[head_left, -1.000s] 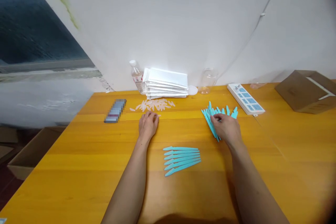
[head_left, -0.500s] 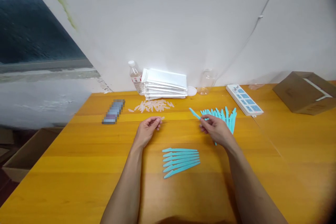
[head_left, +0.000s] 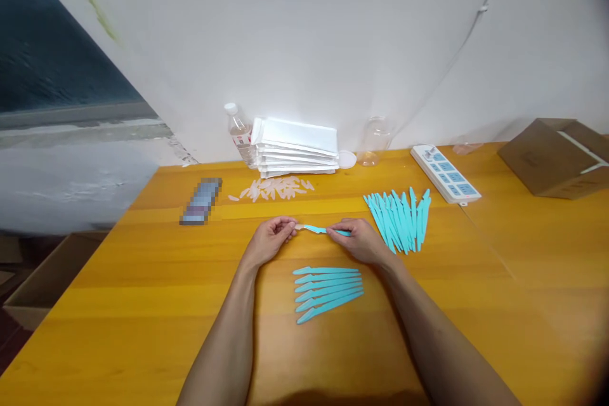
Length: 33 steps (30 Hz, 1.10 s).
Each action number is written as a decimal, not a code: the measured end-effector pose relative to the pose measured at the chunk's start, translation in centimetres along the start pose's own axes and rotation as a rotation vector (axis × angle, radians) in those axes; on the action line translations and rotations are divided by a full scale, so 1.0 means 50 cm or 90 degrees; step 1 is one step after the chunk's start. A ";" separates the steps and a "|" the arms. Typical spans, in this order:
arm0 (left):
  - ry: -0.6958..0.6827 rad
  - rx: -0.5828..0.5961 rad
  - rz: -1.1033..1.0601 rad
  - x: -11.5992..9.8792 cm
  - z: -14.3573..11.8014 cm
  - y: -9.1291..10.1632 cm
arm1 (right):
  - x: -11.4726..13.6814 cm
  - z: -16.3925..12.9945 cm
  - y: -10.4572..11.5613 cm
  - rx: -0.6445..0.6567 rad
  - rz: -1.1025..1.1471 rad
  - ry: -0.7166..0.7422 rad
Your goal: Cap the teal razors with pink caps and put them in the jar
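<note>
At the left of the table (head_left: pixel 143 304) lies a blurred flat object (head_left: pixel 200 201). Behind it, near the wall, a scatter of clear caps (head_left: pixel 273 188) lies in front of a water bottle (head_left: pixel 237 133) and a stack of white packets (head_left: pixel 297 147).

The left hand (head_left: pixel 268 244) is closed in a pinch on 1 clear cap (head_left: pixel 299 226), thumb and fingertips pressed together. The cap meets the tip of the teal razor (head_left: pixel 326 229), which the right hand (head_left: pixel 360 242) pinches by the handle. Both hands hover just above the table, between the cap scatter and the finished row. Whether the cap is fully seated cannot be determined.

Progress, as judged from the layout: 6 teal pieces lie in a neat row (head_left: pixel 328 292) nearest the person, apparently finished. The fanned pile of razors (head_left: pixel 399 216) to the right holds well over 10 pieces, so most of the work appears to remain.

Further right are a power strip (head_left: pixel 446 174) and a cardboard box (head_left: pixel 554 157).
</note>
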State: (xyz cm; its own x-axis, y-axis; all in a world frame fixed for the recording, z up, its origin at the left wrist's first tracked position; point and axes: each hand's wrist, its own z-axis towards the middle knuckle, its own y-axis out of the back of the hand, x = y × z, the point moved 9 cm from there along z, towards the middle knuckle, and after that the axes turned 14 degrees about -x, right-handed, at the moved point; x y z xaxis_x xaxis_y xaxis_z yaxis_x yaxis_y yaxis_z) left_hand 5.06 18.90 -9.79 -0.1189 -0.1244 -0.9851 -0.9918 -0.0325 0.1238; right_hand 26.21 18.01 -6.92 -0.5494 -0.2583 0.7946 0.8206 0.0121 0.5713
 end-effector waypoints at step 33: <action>-0.033 0.052 0.006 -0.003 -0.011 -0.028 | -0.013 -0.010 -0.014 0.106 0.026 -0.013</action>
State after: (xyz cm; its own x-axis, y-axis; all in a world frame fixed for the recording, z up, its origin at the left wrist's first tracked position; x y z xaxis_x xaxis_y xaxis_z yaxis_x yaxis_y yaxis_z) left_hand 6.51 18.42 -9.76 -0.1279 -0.0721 -0.9892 -0.9910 0.0500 0.1244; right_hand 26.08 17.67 -7.92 -0.5201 -0.2349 0.8212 0.8061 0.1830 0.5628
